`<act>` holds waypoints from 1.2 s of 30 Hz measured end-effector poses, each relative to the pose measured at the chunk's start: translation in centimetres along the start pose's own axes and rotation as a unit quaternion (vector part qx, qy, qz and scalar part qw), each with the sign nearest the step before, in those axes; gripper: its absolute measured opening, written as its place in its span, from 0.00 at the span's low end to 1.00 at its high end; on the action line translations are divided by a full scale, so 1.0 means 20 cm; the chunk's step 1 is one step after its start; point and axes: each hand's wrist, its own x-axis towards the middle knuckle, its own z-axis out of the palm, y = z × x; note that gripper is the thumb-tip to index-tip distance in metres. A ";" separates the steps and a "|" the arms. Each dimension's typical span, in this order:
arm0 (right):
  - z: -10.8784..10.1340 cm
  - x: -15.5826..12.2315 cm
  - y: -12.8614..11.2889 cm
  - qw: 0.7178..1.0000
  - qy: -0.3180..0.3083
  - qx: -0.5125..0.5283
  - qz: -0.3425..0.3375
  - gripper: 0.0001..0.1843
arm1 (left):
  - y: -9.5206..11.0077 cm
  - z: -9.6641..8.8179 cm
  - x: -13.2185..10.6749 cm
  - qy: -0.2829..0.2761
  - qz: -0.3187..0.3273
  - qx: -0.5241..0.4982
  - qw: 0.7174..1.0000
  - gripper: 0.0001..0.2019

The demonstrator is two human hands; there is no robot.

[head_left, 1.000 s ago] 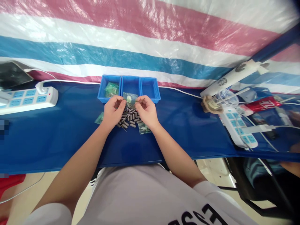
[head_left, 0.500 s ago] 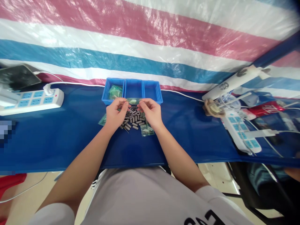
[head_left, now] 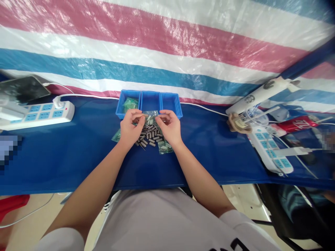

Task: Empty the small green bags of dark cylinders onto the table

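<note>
My left hand (head_left: pixel 130 128) and my right hand (head_left: pixel 169 126) are both pinched on a small clear plastic bag (head_left: pixel 150 115), held between them just above a pile of small dark metal cylinders (head_left: pixel 149 136) on the blue table. A filled little bag (head_left: pixel 164 147) lies right of the pile and another bag (head_left: pixel 116 136) peeks out left of my left hand. Behind the hands stands a blue three-compartment tray (head_left: pixel 171 102); its left compartment holds greenish bags (head_left: pixel 130 104).
A white power strip (head_left: pixel 39 114) and a dark tablet (head_left: pixel 22 89) lie at the left. At the right are another power strip (head_left: pixel 270 150), a clear cup (head_left: pixel 252 114), a white device (head_left: pixel 261 91) and cables. A striped tarp (head_left: pixel 167 45) hangs behind the table.
The view shifted slightly, so the scene sits lower and to the right. My hands stay pinched on the small bag over the pile, with the bag now flatter between them.
</note>
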 end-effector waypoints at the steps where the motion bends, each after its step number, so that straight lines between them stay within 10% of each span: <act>1: 0.00 0.00 0.00 1.000 -0.008 -0.001 -0.001 0.17 | 0.00 0.00 0.00 -0.003 -0.005 -0.002 1.000 0.14; 36: 0.00 0.01 -0.01 0.999 -0.012 -0.038 -0.005 0.16 | 0.02 -0.01 0.00 -0.006 0.008 0.045 0.999 0.17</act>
